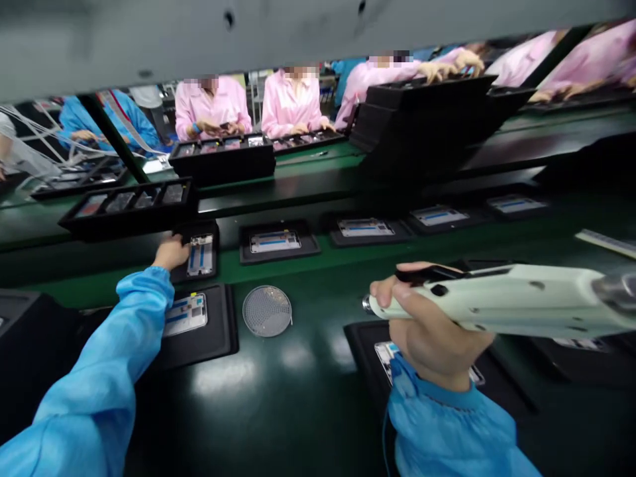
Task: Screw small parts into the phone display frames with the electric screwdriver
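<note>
My left hand (pixel 171 252) reaches out to the left edge of a small black tray (pixel 212 228), its fingers closed on that edge and partly hidden. In this tray lies a phone frame (pixel 201 257) with blue strips, turned lengthwise away from me. My right hand (pixel 427 331) is wrapped around a pale green electric screwdriver (pixel 527 298), whose metal tip (pixel 366 303) points left above the bench. Below my left forearm, another phone frame (pixel 191 315) sits on a black pad (pixel 218 338). Under my right wrist a further phone frame (pixel 383 358) is mostly covered.
A round clear dish (pixel 267 311) of tiny parts stands on the green bench (pixel 298 411). Beyond it runs a row of black trays with phone frames (pixel 275 242). Stacked black trays (pixel 422 119) and co-workers in pink (pixel 211 109) are farther back. A grey beam (pixel 298 40) crosses overhead.
</note>
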Demonstrator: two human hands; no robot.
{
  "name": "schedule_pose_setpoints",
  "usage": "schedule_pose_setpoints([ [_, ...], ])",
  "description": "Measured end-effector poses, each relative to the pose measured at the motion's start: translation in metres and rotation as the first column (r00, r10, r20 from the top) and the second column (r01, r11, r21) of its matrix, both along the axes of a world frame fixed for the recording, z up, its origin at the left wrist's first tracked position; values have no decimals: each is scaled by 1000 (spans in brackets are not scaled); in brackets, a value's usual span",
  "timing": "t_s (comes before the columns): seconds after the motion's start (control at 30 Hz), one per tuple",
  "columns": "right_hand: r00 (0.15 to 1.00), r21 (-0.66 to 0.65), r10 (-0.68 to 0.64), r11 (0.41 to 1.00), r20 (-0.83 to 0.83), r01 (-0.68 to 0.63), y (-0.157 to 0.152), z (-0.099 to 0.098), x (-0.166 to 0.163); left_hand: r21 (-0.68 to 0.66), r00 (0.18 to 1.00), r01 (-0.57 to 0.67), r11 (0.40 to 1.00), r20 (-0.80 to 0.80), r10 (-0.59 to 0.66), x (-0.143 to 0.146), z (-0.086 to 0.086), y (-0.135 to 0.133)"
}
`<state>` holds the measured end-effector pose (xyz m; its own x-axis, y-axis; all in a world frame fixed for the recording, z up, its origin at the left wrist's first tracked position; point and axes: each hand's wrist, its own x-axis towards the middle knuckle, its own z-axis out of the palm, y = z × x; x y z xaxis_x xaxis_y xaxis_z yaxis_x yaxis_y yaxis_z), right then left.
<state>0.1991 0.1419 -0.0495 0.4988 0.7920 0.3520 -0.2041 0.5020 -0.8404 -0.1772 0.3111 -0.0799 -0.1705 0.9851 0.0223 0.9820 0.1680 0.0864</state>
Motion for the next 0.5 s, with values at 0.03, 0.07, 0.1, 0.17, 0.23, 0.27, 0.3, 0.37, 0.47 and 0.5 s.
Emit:
schedule_pose_setpoints([
  [0.03, 1000, 10, -2, 1000, 12, 2, 1, -2, 0, -18, 996, 83, 996, -13, -83, 14, -10, 1],
  [0.07, 1000, 22, -4, 1000, 23, 4, 1, -4, 0, -31, 985, 174, 984, -9, -174, 29, -20, 2],
  [0.1, 999, 30, -7, 1000, 32, 6, 2, -5, 0, -45, 964, 265, 963, 2, -265, 46, -30, 2],
  [0.17, 999, 34, -15, 999, 41, 14, 3, -7, 0, -82, 908, 418, 905, 19, -418, 77, -47, 2],
  [0.23, 999, 28, -14, 1000, 48, 13, 2, -7, -1, -116, 861, 507, 854, 21, -508, 101, -58, 3],
  [0.27, 998, 25, -15, 1000, 53, 14, 2, -7, -1, -129, 847, 529, 839, 13, -532, 109, -61, 4],
  [0.3, 998, 27, -19, 999, 57, 18, 1, -6, -2, -138, 839, 539, 831, -1, -544, 114, -63, 5],
  [0.37, 998, 43, -28, 999, 63, 25, 1, -5, -4, -148, 832, 543, 827, -36, -553, 117, -63, 7],
  [0.47, 998, 60, -33, 998, 51, 30, 2, -4, -7, -137, 829, 538, 832, -92, -551, 109, -58, 7],
  [0.5, 998, 65, -37, 997, 42, 35, 3, -3, -8, -123, 829, 535, 835, -110, -548, 106, -55, 5],
])
